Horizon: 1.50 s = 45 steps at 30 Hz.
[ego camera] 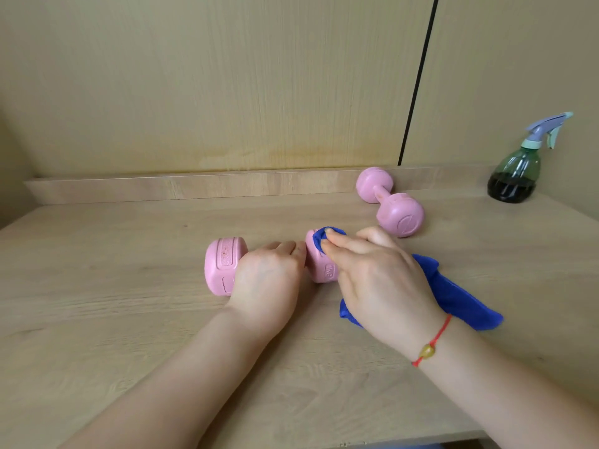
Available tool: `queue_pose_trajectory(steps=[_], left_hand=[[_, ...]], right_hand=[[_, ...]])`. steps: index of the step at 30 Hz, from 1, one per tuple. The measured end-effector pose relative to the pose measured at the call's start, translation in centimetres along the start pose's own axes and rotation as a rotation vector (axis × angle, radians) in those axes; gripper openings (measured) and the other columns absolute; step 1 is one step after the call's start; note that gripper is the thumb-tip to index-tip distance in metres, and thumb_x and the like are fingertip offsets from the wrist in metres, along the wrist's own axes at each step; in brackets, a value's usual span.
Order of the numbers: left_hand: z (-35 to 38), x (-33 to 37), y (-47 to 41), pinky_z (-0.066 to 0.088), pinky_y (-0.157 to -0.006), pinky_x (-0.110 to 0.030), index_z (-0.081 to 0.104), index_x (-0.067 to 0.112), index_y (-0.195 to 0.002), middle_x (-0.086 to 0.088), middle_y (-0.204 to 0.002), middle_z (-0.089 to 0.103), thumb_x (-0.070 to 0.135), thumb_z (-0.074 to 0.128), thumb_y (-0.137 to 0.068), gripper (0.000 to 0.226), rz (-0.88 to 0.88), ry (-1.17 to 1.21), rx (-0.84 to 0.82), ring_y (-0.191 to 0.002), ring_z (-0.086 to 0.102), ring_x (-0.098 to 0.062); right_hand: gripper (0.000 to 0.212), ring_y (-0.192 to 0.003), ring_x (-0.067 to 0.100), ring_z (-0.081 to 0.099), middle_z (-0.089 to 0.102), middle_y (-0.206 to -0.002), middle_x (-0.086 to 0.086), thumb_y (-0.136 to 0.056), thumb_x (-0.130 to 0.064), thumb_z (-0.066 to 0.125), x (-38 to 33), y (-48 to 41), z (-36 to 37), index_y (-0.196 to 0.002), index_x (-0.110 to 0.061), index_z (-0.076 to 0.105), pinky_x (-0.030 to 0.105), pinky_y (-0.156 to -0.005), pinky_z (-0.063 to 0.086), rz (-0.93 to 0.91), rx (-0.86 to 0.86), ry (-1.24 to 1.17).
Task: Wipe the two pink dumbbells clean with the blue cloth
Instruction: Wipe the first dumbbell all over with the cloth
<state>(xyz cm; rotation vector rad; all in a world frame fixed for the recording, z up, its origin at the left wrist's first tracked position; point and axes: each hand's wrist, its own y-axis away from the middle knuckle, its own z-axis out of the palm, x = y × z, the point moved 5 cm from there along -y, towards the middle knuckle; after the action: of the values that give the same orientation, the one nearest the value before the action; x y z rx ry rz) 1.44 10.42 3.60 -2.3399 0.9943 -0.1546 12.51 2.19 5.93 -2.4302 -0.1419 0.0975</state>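
Wiping the near dumbbell, as far as I can judge. It lies on the table with its long axis left-right across my view. My left hand is wrapped round its handle and pins it down; the handle itself is hidden. My right hand is on its right head, fingers bunching the blue cloth against the top of that head. The rest of the cloth trails out under my palm onto the table, right of the near dumbbell. Its left head is bare, no cloth on it.

Key relation: the second dumbbell lies beyond and right of the near dumbbell, apart from it. Its axis runs diagonally away from me, one end face toward me. My right hand is the closer one and carries the cloth, so I'd expect the reach to go forward-right.

The spray bottle is farther right and back again, with dark liquid in its lower part.

The table is light wood, with a low upstand behind the near dumbbell. Above that are wood-look panels split by a dark vertical seam.
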Motion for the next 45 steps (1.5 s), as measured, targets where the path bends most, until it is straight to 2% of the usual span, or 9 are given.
queue_pose_trajectory(steps=[7, 13, 19, 22, 28, 32, 38, 43, 45], left_hand=[[-0.4, 0.3, -0.1, 0.014, -0.048, -0.025, 0.059, 0.016, -0.065, 0.002, -0.053, 0.050, 0.012, 0.050, -0.069, 0.011, 0.007, -0.040, 0.045, -0.044, 0.047, -0.021], [-0.7, 0.6, 0.2, 0.014, -0.054, -0.028, 0.061, 0.019, -0.067, 0.003, -0.057, 0.055, 0.008, 0.080, -0.053, 0.026, -0.022, -0.150, 0.026, -0.049, 0.054, -0.020], [-0.9, 1.0, 0.2, 0.016, -0.052, -0.027, 0.061, 0.018, -0.065, 0.002, -0.055, 0.055, 0.005, 0.067, -0.050, 0.021, 0.026, -0.158, 0.025, -0.045, 0.052, -0.020], [-1.1, 1.2, 0.3, 0.015, -0.053, -0.027, 0.062, 0.018, -0.063, 0.002, -0.054, 0.054, 0.006, 0.059, -0.050, 0.018, 0.042, -0.167, 0.042, -0.044, 0.051, -0.019], [-1.2, 1.3, 0.5, 0.017, -0.048, -0.023, 0.060, 0.014, -0.062, -0.001, -0.052, 0.052, 0.002, 0.055, -0.049, 0.018, 0.072, -0.100, 0.056, -0.041, 0.048, -0.021], [-1.4, 1.5, 0.5, 0.014, -0.049, -0.023, 0.058, 0.015, -0.058, 0.000, -0.049, 0.050, 0.002, 0.054, -0.047, 0.018, 0.081, -0.094, 0.059, -0.039, 0.046, -0.020], [-1.2, 1.4, 0.5, 0.017, -0.050, -0.024, 0.062, 0.015, -0.064, 0.000, -0.052, 0.054, 0.004, 0.063, -0.057, 0.013, 0.064, -0.096, 0.078, -0.042, 0.051, -0.022], [-0.5, 1.1, 0.3, 0.038, -0.049, -0.025, 0.067, 0.009, -0.076, -0.003, -0.063, 0.064, 0.002, 0.080, -0.054, 0.026, 0.035, -0.065, 0.082, -0.054, 0.062, -0.026], [-0.6, 1.0, 0.2, 0.055, -0.081, -0.043, 0.072, 0.001, -0.089, -0.007, -0.074, 0.070, 0.008, 0.081, -0.059, 0.032, 0.032, -0.113, 0.078, -0.074, 0.071, -0.029]], right_hand=[[0.039, -0.095, 0.023, 0.046, 0.067, -0.086, -0.012, -0.090, -0.032, 0.031, 0.5, -5.4, 0.3, -0.077, -0.027, 0.068, 0.039, -0.097, 0.032, 0.166, -0.342, 0.087], [0.038, -0.066, 0.025, 0.038, 0.044, -0.059, 0.002, -0.091, -0.026, 0.040, 2.3, -8.1, 2.5, -0.055, -0.014, 0.040, 0.033, -0.055, 0.023, 0.330, -0.559, -0.172], [0.037, -0.069, 0.028, 0.043, 0.054, -0.070, 0.011, -0.096, -0.021, 0.038, 3.1, -8.0, 4.2, -0.066, -0.004, 0.051, 0.036, -0.060, 0.035, 0.371, -0.655, -0.335], [0.038, -0.102, 0.033, 0.055, 0.066, -0.108, 0.017, -0.100, -0.021, 0.032, 3.1, -6.8, 4.2, -0.104, 0.001, 0.063, 0.040, -0.091, 0.043, 0.318, -0.637, -0.279], [0.032, -0.118, 0.027, 0.049, 0.065, -0.121, 0.004, -0.098, -0.021, 0.037, 1.5, -4.3, 2.5, -0.118, -0.016, 0.062, 0.040, -0.097, 0.040, 0.169, -0.370, -0.069], [0.051, -0.135, 0.019, 0.036, 0.050, -0.145, -0.011, -0.090, -0.014, 0.035, 1.0, -2.6, 1.6, -0.136, -0.026, 0.053, 0.034, -0.099, 0.025, 0.135, -0.277, -0.043], [0.063, -0.108, 0.028, 0.054, 0.056, -0.139, 0.000, -0.074, 0.001, 0.050, 0.8, -0.3, 0.6, -0.134, -0.018, 0.057, 0.039, -0.092, 0.045, 0.027, -0.037, -0.042], [0.039, -0.089, 0.018, 0.055, 0.053, -0.106, 0.000, -0.078, -0.010, 0.074, 2.2, 0.3, 0.2, -0.114, -0.015, 0.059, 0.027, -0.082, 0.045, 0.228, 0.010, -0.189], [0.031, -0.075, 0.005, 0.047, 0.048, -0.099, -0.007, -0.082, -0.012, 0.072, 2.8, 0.2, 0.8, -0.109, -0.016, 0.057, 0.022, -0.075, 0.041, 0.336, -0.047, -0.330]])
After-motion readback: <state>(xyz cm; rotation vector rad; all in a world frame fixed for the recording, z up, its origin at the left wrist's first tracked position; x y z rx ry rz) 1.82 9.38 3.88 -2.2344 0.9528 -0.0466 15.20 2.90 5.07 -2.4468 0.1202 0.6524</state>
